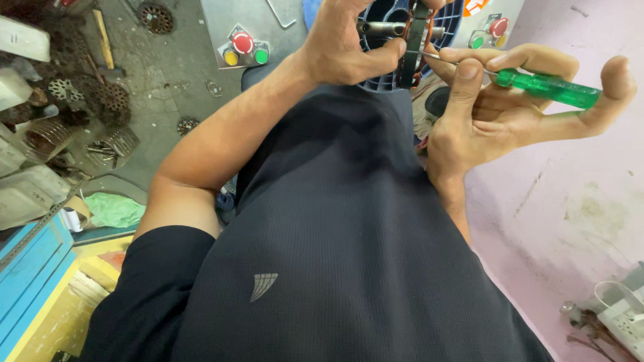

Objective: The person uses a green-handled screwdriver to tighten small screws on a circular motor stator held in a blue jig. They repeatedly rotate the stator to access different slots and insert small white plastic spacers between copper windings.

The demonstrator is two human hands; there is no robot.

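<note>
**While one hand steadies the ring, the other works a screwdriver at it**

Where the floor shows at the far left, a heap of rusty metal parts (64, 107) lies beside a blue crate (30, 268), with a green cloth (114, 209) just next to them. Further along, a grey panel (231, 20) carries a cluster of red, yellow and green push buttons (245, 48).

Above the person's dark shirt (335, 241), the left hand (342, 50) is closed around a black ring-shaped part (412, 47). Its thumb presses against the ring's near face, and the other fingers wrap over the top, partly cut off by the frame edge. A metal shaft (382, 28) sticks out just beside the ring, in front of a blue slotted drum (392, 13).

Just right of the ring, the right hand (490, 114) holds a screwdriver (537, 84) with a clear green handle. The index finger lies along the top of the handle and the thumb presses up from below, while the remaining fingers spread loosely open beneath it. The thin metal blade reaches left from between these fingertips and meets the ring at its right edge, close against the left thumb.

A second set of buttons (493, 30) sits behind the right hand. A pink wall (577, 201) fills the right side, and a white power strip (627, 318) rests at the bottom corner.
</note>
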